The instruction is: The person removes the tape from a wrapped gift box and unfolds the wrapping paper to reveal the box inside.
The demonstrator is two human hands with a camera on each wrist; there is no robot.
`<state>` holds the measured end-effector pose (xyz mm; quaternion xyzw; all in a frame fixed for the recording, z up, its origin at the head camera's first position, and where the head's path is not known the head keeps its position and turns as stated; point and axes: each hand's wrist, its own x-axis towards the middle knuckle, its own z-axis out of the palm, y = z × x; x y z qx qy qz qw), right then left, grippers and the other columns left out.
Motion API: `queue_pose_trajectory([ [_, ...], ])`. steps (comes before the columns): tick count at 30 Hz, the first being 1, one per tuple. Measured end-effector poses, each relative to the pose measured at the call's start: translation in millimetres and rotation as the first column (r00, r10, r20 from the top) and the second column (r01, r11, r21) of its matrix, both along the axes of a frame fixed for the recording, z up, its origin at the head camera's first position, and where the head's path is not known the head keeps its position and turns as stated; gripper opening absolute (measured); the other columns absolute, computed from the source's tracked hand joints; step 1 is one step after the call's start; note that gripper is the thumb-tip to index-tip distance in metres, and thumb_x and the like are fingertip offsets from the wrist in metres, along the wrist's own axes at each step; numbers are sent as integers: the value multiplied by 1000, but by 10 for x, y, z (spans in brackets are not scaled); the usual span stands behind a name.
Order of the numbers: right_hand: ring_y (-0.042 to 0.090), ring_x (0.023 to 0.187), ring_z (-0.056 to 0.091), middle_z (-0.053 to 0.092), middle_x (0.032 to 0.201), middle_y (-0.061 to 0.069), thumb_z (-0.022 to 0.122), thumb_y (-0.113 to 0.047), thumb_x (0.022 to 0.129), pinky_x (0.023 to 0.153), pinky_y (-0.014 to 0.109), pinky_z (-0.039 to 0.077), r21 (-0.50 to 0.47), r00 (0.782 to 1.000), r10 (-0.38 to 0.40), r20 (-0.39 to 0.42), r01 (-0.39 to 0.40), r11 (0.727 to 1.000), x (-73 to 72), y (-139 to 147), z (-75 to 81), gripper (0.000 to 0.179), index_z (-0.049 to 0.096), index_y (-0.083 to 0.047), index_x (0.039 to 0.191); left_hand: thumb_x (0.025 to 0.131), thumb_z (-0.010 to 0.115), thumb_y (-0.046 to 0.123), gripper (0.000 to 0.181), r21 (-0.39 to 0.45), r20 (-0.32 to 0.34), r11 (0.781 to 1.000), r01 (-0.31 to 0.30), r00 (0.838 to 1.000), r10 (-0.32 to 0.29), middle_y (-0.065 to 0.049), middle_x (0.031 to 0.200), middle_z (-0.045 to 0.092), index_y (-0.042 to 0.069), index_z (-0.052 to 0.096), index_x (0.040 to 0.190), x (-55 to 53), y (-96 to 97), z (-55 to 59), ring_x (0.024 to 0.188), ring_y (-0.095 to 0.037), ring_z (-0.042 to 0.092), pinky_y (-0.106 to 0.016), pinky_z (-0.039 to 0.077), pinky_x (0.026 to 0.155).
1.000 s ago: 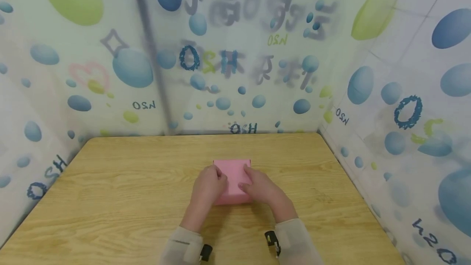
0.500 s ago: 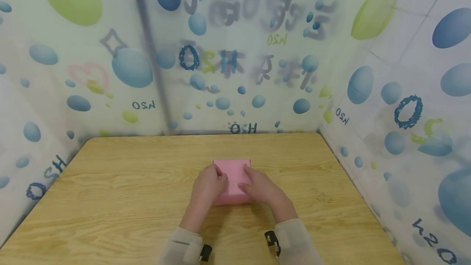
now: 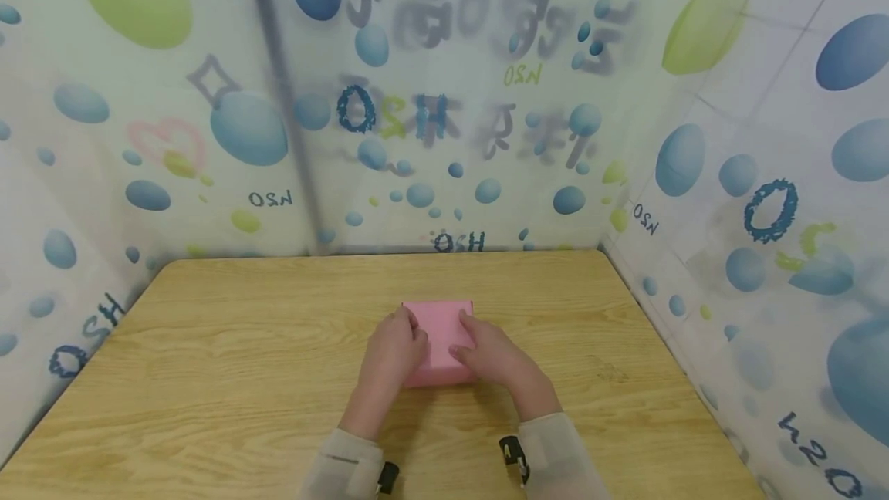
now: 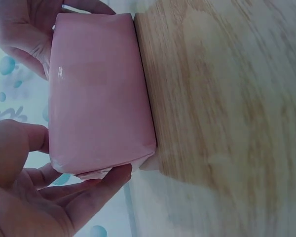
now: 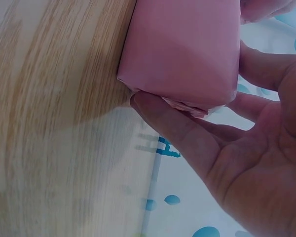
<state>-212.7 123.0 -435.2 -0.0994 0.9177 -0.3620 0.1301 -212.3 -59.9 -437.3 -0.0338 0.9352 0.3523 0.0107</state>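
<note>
A small box wrapped in pink paper (image 3: 441, 342) lies on the wooden table between both hands. Folded paper ends show at its side in the right wrist view, where the pink box (image 5: 182, 49) has layered, slightly loose edges. My left hand (image 3: 393, 351) grips the left end, thumb on top and fingers along the folded side. In the left wrist view the left hand (image 4: 39, 197) has one fingertip on the low corner of the box (image 4: 98, 94). My right hand (image 3: 498, 353) holds the opposite end, its thumb on top; the right hand's fingers (image 5: 177, 131) lie against the folds.
The light wooden table (image 3: 243, 346) extends around the box on all sides. Printed curtain-like walls with blue and green drops (image 3: 420, 195) stand behind it and on the left and right. A black strap piece (image 3: 512, 450) shows at the right cuff.
</note>
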Motion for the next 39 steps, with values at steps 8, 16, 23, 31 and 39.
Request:
queue_pose_trajectory([
  [8, 40, 157, 39, 40, 169, 20, 64, -22, 106, 129, 58, 33, 5, 1000, -9, 5, 9, 1000, -2, -6, 2, 66, 37, -1, 163, 105, 63, 24, 23, -82, -37, 996, 19, 999, -22, -11, 92, 64, 1, 65, 105, -20, 35, -37, 75, -22, 60, -35, 55, 66],
  [16, 41, 157, 39, 41, 169, 21, 64, -22, 107, 129, 58, 33, -3, 1000, -11, 9, 12, 1000, 18, -10, 13, 66, 37, -1, 163, 103, 61, 19, 30, -96, -30, 995, 39, 999, -42, -18, 99, 69, -8, 66, 115, -29, 47, -15, 79, -24, 62, -40, 58, 71],
  [23, 41, 158, 38, 40, 169, 21, 63, -23, 107, 129, 57, 33, 0, 1000, -6, -3, 6, 1000, 27, -8, 18, 66, 36, -1, 164, 103, 60, 17, 32, -106, -27, 993, 43, 999, -46, -21, 103, 71, -9, 64, 123, -22, 46, 7, 80, -25, 65, -41, 60, 71],
  [31, 40, 158, 38, 40, 169, 20, 63, -24, 108, 129, 58, 33, 2, 1000, -16, 13, 16, 1000, 22, -12, 17, 66, 36, -3, 164, 106, 61, 19, 24, -125, -20, 990, 69, 997, -72, -15, 108, 70, 8, 63, 128, -17, 27, 17, 85, -23, 64, -39, 59, 75],
  [39, 40, 157, 39, 41, 168, 21, 63, -23, 107, 128, 58, 34, 6, 1000, -5, 2, 5, 1000, 19, -10, 10, 66, 36, -2, 164, 107, 62, 23, 20, -123, -30, 990, 64, 997, -68, -11, 98, 66, 8, 64, 118, -17, 24, -3, 81, -21, 60, -35, 56, 70],
])
